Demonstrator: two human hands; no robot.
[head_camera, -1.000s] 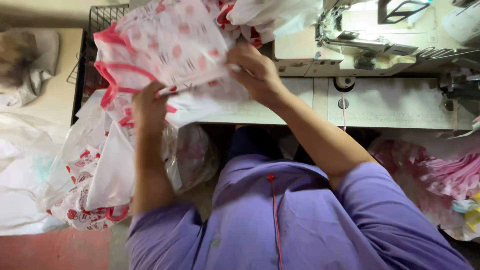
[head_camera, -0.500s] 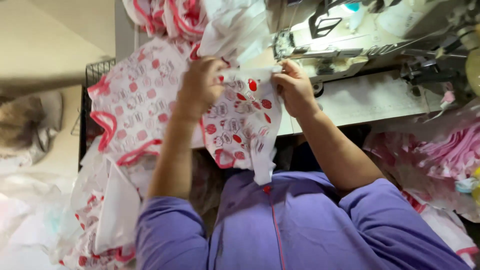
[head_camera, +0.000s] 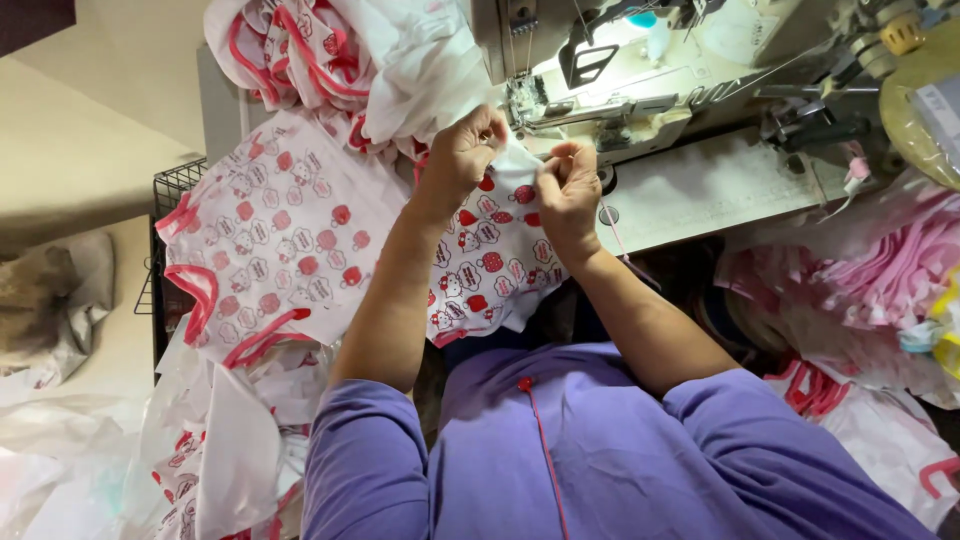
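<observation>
White cotton printed with red figures lies heaped in a wire basket (head_camera: 170, 190) at the left, finished pieces (head_camera: 270, 230) kept within reach. The left hand (head_camera: 462, 150) pinches the top edge of a small printed garment piece (head_camera: 490, 260), and the right hand (head_camera: 567, 185) pinches the same edge just beside it, holding it taut at the sewing machine (head_camera: 600, 90) so the hem hangs toward the lap.

Both hands (head_camera: 520, 165) brought printed fabric piece (head_camera: 490, 260) up to sewing machine (head_camera: 600, 100).
</observation>
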